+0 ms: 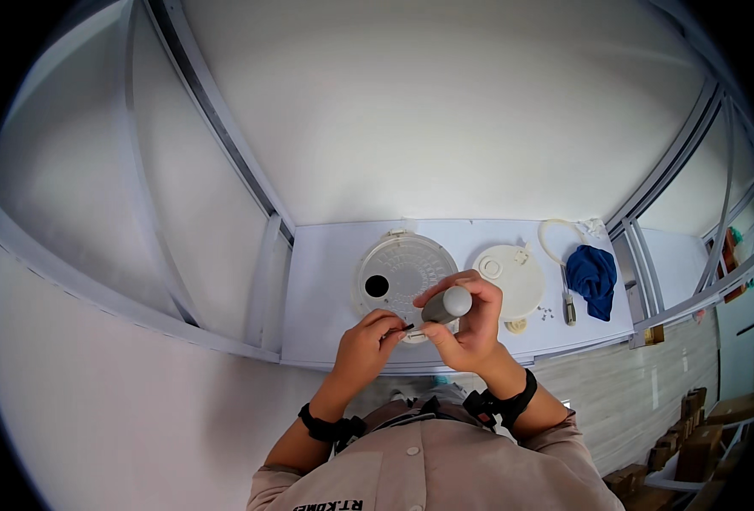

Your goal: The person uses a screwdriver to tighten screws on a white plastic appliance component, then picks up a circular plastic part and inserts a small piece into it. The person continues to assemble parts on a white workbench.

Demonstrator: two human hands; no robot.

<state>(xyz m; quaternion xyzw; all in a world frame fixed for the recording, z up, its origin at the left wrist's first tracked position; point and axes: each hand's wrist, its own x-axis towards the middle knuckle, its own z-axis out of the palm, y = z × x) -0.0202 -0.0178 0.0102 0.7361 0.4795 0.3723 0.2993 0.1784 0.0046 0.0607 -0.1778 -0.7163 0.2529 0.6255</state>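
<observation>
Grey cylinder (443, 308) over the dotted disc (411, 260)'s near side fills the right grip (470, 334), wrapped around it seemingly for steadiness; the left grip (364, 347) pinches a thin dark piece (408, 327). Blue cloth (592, 277) lies right of the disc, presumably out of the way.

Kinda messy side: crumpled blue cloth (592, 281) near the right end of the white table (319, 294), pale metal framing (223, 128) either side, brown boxes (696, 453) way off lower right.
</observation>
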